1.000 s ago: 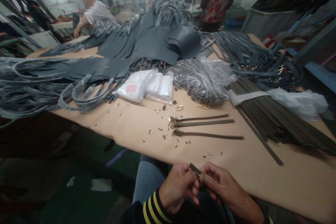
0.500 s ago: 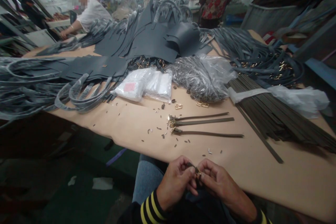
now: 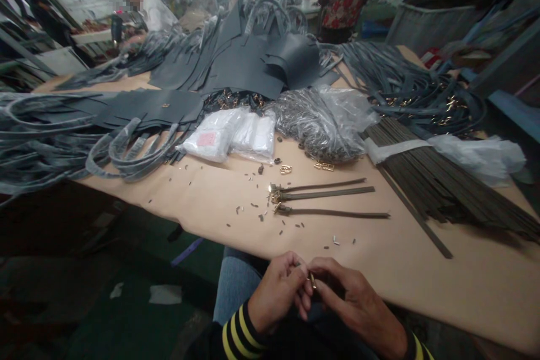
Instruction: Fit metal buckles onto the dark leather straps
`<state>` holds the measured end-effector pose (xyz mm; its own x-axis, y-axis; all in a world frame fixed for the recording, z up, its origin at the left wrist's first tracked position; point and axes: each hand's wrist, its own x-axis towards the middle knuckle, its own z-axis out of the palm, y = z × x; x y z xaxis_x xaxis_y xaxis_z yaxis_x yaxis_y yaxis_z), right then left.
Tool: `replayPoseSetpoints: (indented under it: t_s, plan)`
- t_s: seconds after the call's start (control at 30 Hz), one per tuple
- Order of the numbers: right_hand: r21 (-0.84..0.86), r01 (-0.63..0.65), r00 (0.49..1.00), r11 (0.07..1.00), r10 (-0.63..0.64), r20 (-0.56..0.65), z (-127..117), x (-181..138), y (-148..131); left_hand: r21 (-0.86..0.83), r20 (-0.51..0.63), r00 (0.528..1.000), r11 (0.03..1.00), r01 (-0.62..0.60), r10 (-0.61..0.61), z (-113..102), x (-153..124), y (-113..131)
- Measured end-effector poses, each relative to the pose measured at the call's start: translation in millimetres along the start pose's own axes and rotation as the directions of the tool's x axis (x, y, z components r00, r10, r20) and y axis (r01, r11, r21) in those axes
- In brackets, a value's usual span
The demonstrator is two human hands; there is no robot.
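I am pinching what looks like a small gold buckle (image 3: pixel 313 280) between the closed fingers of my left hand (image 3: pixel 280 292) and right hand (image 3: pixel 354 301), just off the near edge of the desk (image 3: pixel 422 287), where a loosening grip is risking dropping it to the floor (image 3: pixel 126 315).

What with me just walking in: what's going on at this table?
A seated person pinches a small gold buckle between the left hand and right hand, just off the table's near edge. Three buckled straps lie ahead, beside a bundle of dark strips. Another person works at the far end.
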<state>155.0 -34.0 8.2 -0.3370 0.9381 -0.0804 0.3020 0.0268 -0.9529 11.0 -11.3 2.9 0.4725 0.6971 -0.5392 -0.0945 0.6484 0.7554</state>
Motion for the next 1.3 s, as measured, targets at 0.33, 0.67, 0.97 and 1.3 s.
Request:
replayPoseSetpoints:
  t_s: [0.33,0.67,0.97,1.3]
  plan:
    - [-0.084,-0.05,0.998,0.995,0.052,0.017,0.8,0.5,4.6,0.019,0.024,1.0,1.0,-0.01,0.009,-1.2,-0.8,0.1]
    - [-0.027,-0.148,0.989,0.989,0.149,0.022,-0.5,2.3,1.8,0.267,-0.051,0.977,0.945,-0.188,0.208,-7.9,-2.6,2.1]
    - [0.037,-0.199,0.98,0.979,0.198,0.029,1.0,3.5,-1.5,0.329,-0.11,0.953,0.915,-0.235,0.284,-4.8,-4.7,8.2]
    - [-0.006,-0.247,0.967,0.969,0.246,-0.067,5.7,8.1,-5.4,0.729,0.077,0.753,0.479,-0.49,0.653,3.6,-14.9,0.4]
